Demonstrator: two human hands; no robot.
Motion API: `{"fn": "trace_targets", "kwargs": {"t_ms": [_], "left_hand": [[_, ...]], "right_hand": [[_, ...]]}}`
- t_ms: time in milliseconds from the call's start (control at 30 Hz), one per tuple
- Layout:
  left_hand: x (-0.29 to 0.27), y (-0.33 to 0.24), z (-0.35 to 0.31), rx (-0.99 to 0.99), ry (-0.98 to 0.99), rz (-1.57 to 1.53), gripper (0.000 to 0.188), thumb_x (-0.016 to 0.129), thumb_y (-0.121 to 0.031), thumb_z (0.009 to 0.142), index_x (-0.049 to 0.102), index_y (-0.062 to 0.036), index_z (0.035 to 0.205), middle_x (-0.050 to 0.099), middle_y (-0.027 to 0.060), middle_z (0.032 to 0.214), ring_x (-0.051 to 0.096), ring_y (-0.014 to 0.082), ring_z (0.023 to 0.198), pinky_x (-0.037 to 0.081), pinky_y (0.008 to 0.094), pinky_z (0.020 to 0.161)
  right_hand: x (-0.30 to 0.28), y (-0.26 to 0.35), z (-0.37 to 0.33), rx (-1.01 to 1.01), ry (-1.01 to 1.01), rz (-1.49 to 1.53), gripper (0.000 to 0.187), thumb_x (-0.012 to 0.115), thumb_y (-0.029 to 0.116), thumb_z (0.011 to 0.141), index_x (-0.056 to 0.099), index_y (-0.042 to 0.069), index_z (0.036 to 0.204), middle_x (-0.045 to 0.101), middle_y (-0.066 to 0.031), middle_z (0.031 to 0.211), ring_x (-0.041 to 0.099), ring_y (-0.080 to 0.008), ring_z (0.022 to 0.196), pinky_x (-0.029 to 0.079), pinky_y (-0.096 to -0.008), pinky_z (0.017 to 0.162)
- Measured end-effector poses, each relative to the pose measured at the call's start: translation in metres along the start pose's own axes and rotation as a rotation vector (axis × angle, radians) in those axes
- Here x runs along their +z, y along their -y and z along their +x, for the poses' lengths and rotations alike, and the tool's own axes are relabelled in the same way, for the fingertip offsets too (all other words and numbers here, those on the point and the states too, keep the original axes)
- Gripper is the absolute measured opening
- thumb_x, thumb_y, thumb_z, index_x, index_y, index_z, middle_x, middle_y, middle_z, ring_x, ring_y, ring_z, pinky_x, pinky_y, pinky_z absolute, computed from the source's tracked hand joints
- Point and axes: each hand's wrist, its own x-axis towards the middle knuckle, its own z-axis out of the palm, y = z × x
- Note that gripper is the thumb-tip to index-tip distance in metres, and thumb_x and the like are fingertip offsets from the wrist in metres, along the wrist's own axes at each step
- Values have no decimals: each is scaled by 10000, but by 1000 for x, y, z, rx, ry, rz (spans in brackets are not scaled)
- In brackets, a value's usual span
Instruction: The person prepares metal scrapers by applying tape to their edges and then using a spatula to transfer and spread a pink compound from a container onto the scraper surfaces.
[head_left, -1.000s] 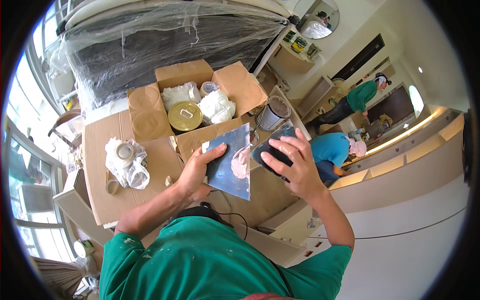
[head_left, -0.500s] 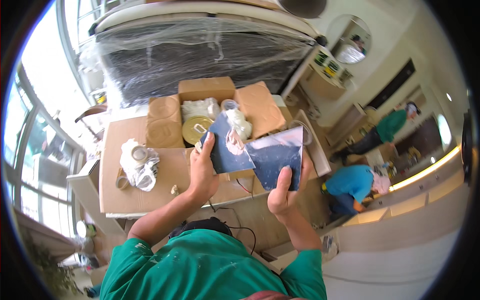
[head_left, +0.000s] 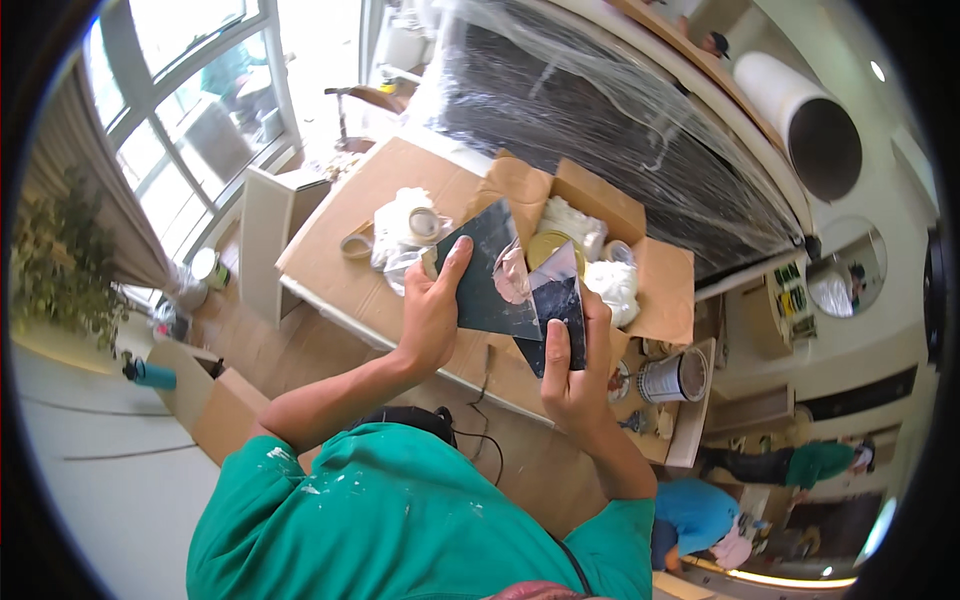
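Observation:
My left hand (head_left: 432,312) is closed on a broad dark putty knife (head_left: 487,270), its thumb flat on the blade. A lump of pinkish putty (head_left: 511,278) clings to that blade near its right edge. My right hand (head_left: 577,375) grips a second dark putty knife (head_left: 556,300), smeared pale along its upper edge. The two blades overlap or meet in front of me; whether they touch is hard to tell. Behind them stands an open cardboard box (head_left: 662,290), holding a gold-lidded can (head_left: 546,246) and white crumpled bundles (head_left: 610,290), partly hidden by the blades.
Cardboard covers the table (head_left: 370,215), where tape rolls (head_left: 355,245) and white plastic (head_left: 398,215) lie at left. A paint bucket (head_left: 672,379) stands at right. Beyond the table is a plastic-wrapped dark panel (head_left: 590,110). Two people work at far right, one in blue (head_left: 695,512). A cable (head_left: 485,385) hangs below.
My view has swung left, so the table appears tilted and the bucket now shows. The right putty knife has turned more upright and moved closer to the left one. Both hands keep their hold.

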Motion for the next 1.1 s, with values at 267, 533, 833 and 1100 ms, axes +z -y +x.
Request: {"fn": "trace_targets", "kwargs": {"t_ms": [267, 533, 833, 1100], "left_hand": [[-114, -118, 29, 87, -11, 49, 272, 648, -249, 978, 629, 12, 1052, 678, 31, 848, 636, 76, 678, 525, 228, 590], [-236, -233, 57, 210, -69, 277, 311, 621, -260, 994, 643, 33, 1094, 657, 14, 837, 570, 38, 671, 478, 223, 557], [-310, -261, 87, 127, -198, -228, 434, 657, -297, 971, 528, 23, 1234, 656, 75, 1036, 634, 97, 802, 551, 251, 753], [-338, -292, 90, 238, -502, -251, 340, 642, -293, 979, 582, -24, 1177, 665, 43, 1059, 651, 103, 894, 563, 285, 777]], "right_hand": [[141, 75, 43, 170, 254, 144, 340, 524, 70, 983, 443, -19, 1302, 560, -218, 1048, 588, -310, 920, 467, -376, 801], [248, 127, 96, 257, 585, 133, 326, 587, 114, 967, 534, -4, 1266, 650, -176, 955, 614, -218, 831, 488, -328, 767], [380, 75, 102, 1038, 1029, 2036, 335, 421, 378, 1059, 488, 55, 999, 609, -108, 664, 543, -176, 489, 409, -249, 401], [527, 10, 170, 1121, 481, 1435, 325, 476, 388, 1046, 599, 106, 940, 608, 20, 753, 464, -73, 526, 373, -229, 459]]}}
